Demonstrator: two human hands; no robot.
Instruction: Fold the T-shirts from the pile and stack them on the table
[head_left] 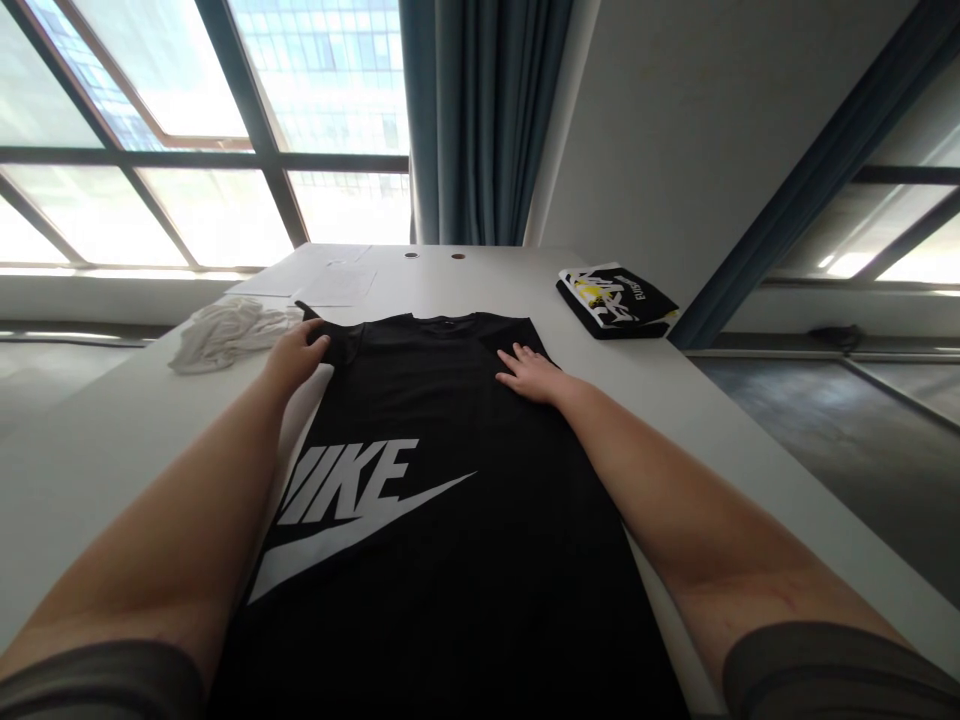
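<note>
A black T-shirt (465, 570) lies spread on the white table, its collar at the far side and a large white NIKE print with a swoosh on its left part. At the far left corner, my left hand (298, 352) is closed on the sleeve, whose tip is slightly raised. My right hand (531, 374) rests flat near the shirt's right shoulder, fingers spread and palm down. No sleeve sticks out on that side. The lower end of the shirt runs out of view at the bottom.
Left of the shirt is a crumpled white cloth (225, 335). Sheets of paper (337, 283) lie at the table's far left. Folded black garments with white and yellow prints (619, 300) sit at the far right edge. Behind the white table (480, 275) hangs a blue curtain (480, 120).
</note>
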